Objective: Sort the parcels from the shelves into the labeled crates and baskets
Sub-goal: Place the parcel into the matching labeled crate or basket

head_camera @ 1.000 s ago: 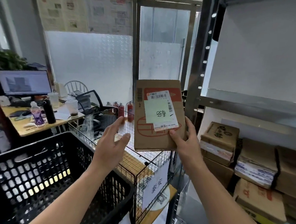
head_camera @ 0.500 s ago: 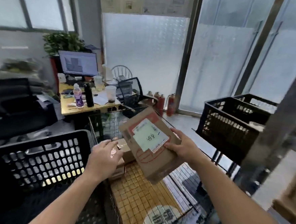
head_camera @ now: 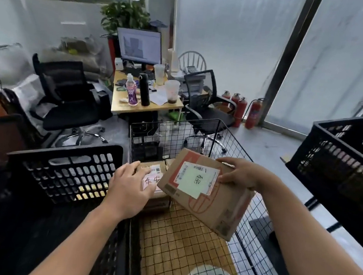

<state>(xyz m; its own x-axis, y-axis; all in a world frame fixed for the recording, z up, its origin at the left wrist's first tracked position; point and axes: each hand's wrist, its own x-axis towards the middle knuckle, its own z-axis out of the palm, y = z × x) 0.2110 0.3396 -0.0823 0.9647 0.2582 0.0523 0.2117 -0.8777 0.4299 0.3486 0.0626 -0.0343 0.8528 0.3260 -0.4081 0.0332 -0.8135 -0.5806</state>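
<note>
Fingers (head_camera: 228, 161) of R hand (head_camera: 243, 174) grip parcel (head_camera: 204, 199) at far edge — tilted over wire basket (head_camera: 175, 122); L hand (head_camera: 129, 187) open alongside.

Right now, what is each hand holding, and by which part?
The right hand grips the box by its far right edge. The left hand holds nothing, open over a parcel.

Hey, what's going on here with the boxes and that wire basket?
A person is sorting parcels. Their right hand grips a cardboard parcel, tilted, above the wire basket. Their left hand lies open on a smaller parcel already in that basket. A black crate stands to the basket's left, and a second black crate to its right.
</note>
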